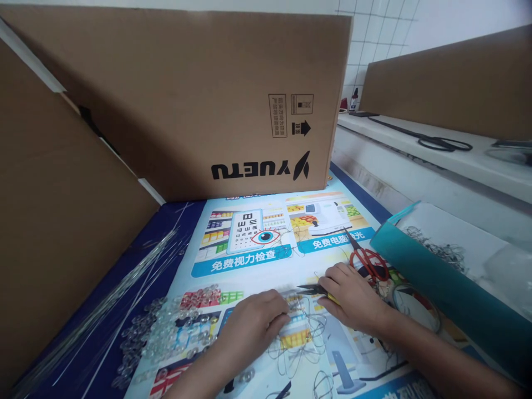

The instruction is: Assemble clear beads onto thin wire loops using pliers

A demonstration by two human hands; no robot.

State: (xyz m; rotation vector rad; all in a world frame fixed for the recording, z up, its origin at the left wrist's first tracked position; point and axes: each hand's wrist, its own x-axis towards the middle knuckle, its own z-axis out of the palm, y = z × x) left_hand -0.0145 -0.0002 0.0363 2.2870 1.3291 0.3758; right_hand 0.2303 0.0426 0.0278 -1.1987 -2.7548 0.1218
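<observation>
My left hand (253, 324) rests on the printed poster (257, 244), fingers curled around something small near thin wire; what it grips is hidden. My right hand (353, 296) holds small yellow-handled pliers (312, 288), whose dark tips point left toward the left hand's fingertips. Loops of thin wire (301, 338) lie under and between both hands. A pile of clear glass beads (174, 327) is spread just left of the left hand.
Red-handled scissors (368, 260) lie behind the right hand. A teal tray (440, 288) with metal bits stands at the right. Clear rods (120, 293) lie on the left. Cardboard boxes (187, 100) wall the back and left. Black scissors (440, 143) rest on the right ledge.
</observation>
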